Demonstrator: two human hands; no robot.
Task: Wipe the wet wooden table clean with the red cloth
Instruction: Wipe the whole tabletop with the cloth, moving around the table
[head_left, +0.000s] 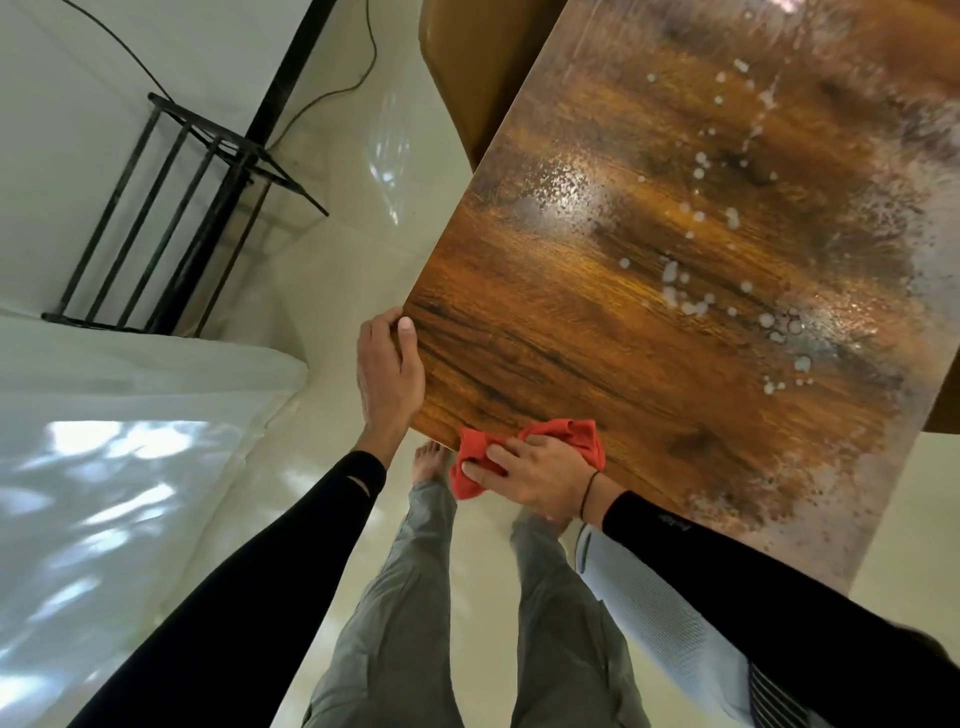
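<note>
The wooden table (649, 291) fills the upper right, its dark grained top glossy, with white foam drops and a misty wet film across the middle, right side and near edge. The red cloth (582, 436) lies bunched at the table's near left corner, partly hanging over the edge. My right hand (535, 475) presses down on it, fingers gripping the folds. My left hand (389, 374) clasps the table's left edge, thumb on top of the wood.
A black metal stand (171, 208) with a cable stands at the left on the pale glossy floor. A white sheet (130, 441) covers the lower left. A brown chair (472, 67) sits beyond the table's far left edge. My legs and bare foot are below.
</note>
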